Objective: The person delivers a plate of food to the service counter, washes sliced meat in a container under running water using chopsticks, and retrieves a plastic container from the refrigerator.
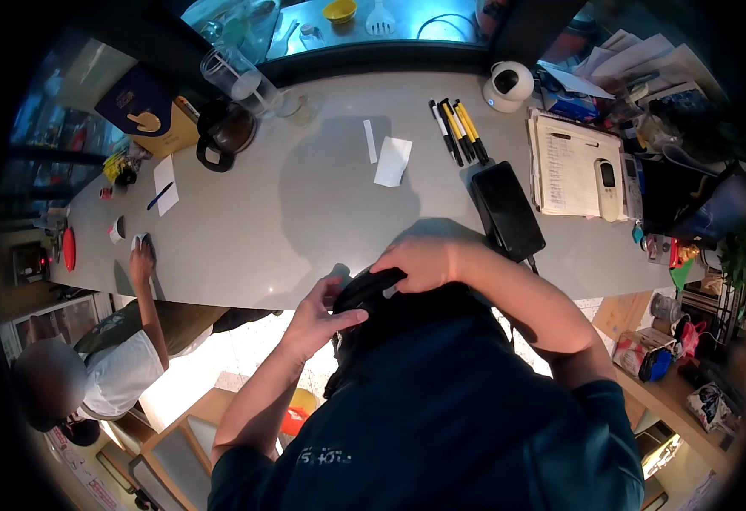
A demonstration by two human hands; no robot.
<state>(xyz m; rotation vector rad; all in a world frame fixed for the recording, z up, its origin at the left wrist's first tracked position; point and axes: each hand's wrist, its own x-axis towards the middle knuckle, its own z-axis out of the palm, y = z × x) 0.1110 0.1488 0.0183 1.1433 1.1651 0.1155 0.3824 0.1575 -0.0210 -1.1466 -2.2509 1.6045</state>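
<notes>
A dark, soft-looking black item (362,291), its kind unclear, is held close to my body at the table's front edge. My left hand (315,318) grips its left side, thumb in front and fingers partly hidden behind it. From the right, my right hand (420,262) bends over its top, with the fingers curled down against it. Against my dark shirt its lower outline is hard to make out. Beyond my hands on the grey table (237,221) lie a small white paper (393,162) and a narrow white strip (370,141).
A black box-like device (506,210) with a cable and several markers (458,132) lie to the right. Farther right are a notebook (573,166) and a white camera (508,86). A coffee pot (226,134) stands back left. Another person's hand (141,255) rests on the table's left part.
</notes>
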